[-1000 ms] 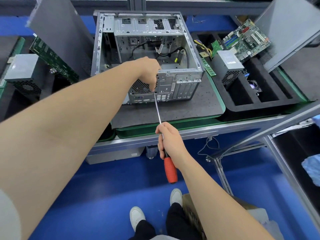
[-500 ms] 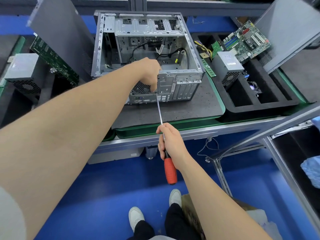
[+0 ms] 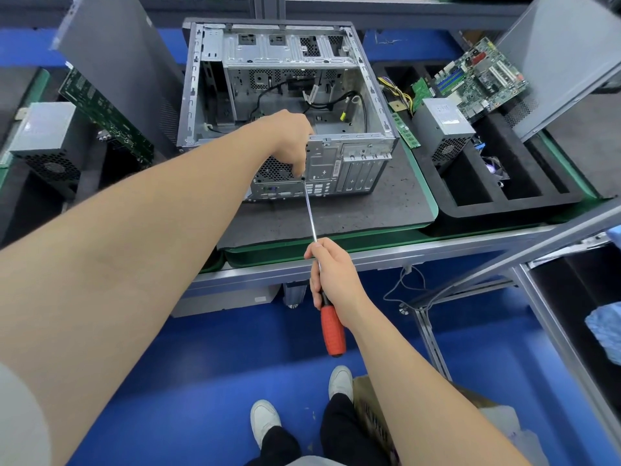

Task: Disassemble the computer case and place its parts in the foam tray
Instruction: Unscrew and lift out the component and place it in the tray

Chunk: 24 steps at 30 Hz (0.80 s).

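One computer case (image 3: 285,105) sits open in the middle of the table (image 3: 437,250). One foam tray (image 3: 514,206) at the right edge holds one motherboard (image 3: 477,79) and one power supply (image 3: 443,129). One screwdriver (image 3: 332,331) reaches the case's rear panel, with the right hand (image 3: 332,274) holding its grip clamped on it. The left hand (image 3: 292,139) curls over the tip and hides it, so whether its grip holds anything cannot be told.

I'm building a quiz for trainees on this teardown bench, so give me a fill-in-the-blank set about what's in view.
1. The right hand grips a screwdriver with a ___ handle.
2. The left hand curls at the screwdriver's ___, against the computer case.
3. The power supply stands in a ___ foam tray.
Missing words: red; tip; black.
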{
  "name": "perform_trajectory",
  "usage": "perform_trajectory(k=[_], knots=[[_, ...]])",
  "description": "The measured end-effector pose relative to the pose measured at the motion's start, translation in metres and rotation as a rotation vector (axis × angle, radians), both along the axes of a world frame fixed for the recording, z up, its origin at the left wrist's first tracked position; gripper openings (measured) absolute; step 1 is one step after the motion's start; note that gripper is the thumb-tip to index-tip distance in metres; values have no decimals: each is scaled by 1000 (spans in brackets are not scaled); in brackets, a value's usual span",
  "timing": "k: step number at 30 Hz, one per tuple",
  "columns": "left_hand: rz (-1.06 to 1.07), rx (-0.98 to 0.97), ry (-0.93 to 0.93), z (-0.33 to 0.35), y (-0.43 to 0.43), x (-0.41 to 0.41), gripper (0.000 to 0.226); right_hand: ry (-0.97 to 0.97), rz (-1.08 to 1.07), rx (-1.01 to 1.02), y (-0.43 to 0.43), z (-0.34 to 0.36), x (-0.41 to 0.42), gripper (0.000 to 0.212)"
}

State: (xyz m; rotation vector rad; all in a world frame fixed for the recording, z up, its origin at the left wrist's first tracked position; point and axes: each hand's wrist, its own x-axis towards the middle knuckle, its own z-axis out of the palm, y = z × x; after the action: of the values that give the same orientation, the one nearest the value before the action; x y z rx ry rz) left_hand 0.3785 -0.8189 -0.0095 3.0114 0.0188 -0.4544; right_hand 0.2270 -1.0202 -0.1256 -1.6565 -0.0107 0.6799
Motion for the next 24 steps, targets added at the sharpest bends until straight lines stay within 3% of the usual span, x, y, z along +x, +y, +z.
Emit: perform_trajectory(k=[5, 10, 14, 19, 21, 24], knots=[[-5, 20, 6, 0, 2, 1, 51, -20, 4, -11, -1, -1, 0, 24], [-35, 55, 24, 0, 2, 3, 51, 263, -14, 353, -3, 6, 6, 25], [-75, 88, 20, 0, -1, 4, 49, -12, -14, 26, 2, 10, 5, 25], [-77, 81, 30, 1, 0, 5, 46, -515, 4, -803, 10, 9, -2, 27], [-63, 75, 27, -1, 1, 6, 46, -530, -14, -793, 7, 11, -2, 29], [-52, 56, 22, -3, 2, 6, 49, -146, -11, -388, 5, 16, 11, 31]])
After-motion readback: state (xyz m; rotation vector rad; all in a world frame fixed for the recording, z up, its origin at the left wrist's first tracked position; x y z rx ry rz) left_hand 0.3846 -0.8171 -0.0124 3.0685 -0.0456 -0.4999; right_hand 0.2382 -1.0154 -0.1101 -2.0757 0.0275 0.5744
